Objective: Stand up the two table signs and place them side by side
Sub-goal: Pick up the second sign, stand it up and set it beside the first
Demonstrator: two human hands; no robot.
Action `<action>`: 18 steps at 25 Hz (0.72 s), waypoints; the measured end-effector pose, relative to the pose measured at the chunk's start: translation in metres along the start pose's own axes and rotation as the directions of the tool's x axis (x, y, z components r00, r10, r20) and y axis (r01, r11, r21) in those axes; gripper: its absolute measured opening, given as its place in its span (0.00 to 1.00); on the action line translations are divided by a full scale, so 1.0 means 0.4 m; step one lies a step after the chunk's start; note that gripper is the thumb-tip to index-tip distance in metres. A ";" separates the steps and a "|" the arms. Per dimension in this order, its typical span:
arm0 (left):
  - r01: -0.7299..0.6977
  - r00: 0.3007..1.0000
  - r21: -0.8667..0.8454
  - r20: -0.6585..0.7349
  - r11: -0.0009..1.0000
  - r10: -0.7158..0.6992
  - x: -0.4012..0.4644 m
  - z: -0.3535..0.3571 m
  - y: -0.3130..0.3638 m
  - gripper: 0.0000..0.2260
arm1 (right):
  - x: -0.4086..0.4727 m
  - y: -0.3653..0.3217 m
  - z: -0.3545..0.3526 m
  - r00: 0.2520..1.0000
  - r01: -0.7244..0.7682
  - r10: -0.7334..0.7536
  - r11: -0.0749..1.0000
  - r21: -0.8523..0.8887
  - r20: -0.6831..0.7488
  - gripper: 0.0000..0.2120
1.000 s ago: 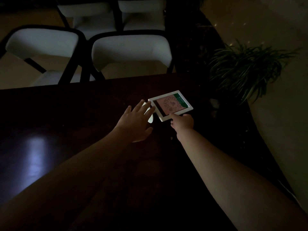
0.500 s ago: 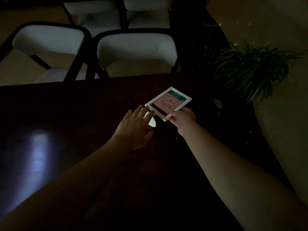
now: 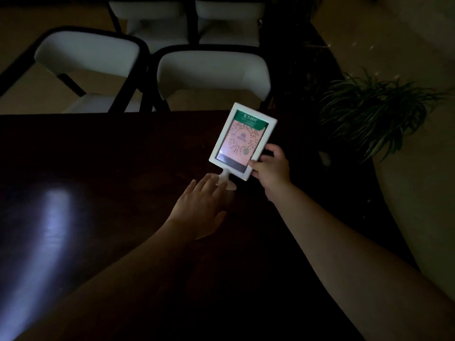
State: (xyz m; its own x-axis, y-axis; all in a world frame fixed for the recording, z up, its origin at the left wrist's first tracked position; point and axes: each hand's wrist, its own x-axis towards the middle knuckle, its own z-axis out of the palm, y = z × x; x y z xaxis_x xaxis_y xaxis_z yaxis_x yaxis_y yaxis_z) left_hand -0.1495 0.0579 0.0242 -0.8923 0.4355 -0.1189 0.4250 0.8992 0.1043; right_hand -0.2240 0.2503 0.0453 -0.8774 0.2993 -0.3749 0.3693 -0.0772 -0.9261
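A white-framed table sign with a pink code card and a green top band stands nearly upright, tilted slightly right, on the dark table. Its short stem and round white foot rest on the tabletop. My right hand grips the frame's lower right corner. My left hand lies flat with fingers spread, fingertips touching the foot. Only one sign is visible; the room is very dim.
Two white chairs with black frames stand at the table's far edge, with more chairs behind them. A potted leafy plant sits on the floor off the table's right side. A light patch reflects on the tabletop at left.
The sign lay flat on the table a second ago. My right hand has lifted and swung its frame up onto the foot, while my left hand stayed by the foot.
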 end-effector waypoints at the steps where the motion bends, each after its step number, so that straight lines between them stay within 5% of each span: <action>1: 0.003 1.000 -0.003 0.005 1.000 -0.003 -0.011 0.009 -0.001 0.36 | -0.011 0.005 0.004 1.000 0.031 -0.030 0.999 -0.040 0.005 0.27; 18: 0.033 0.994 -0.046 0.106 0.998 -0.028 -0.089 0.108 0.000 0.35 | -0.142 0.104 -0.004 0.937 0.329 -0.296 0.926 -0.185 0.186 0.18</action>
State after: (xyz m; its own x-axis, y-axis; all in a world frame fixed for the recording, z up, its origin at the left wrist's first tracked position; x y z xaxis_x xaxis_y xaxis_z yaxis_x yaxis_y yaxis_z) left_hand -0.1111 0.0442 -0.0141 -0.8826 0.4125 -0.2256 0.3882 0.9100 0.1454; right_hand -0.1583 0.2318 0.0279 -0.9883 0.1262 -0.0851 0.1096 0.2025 -0.9731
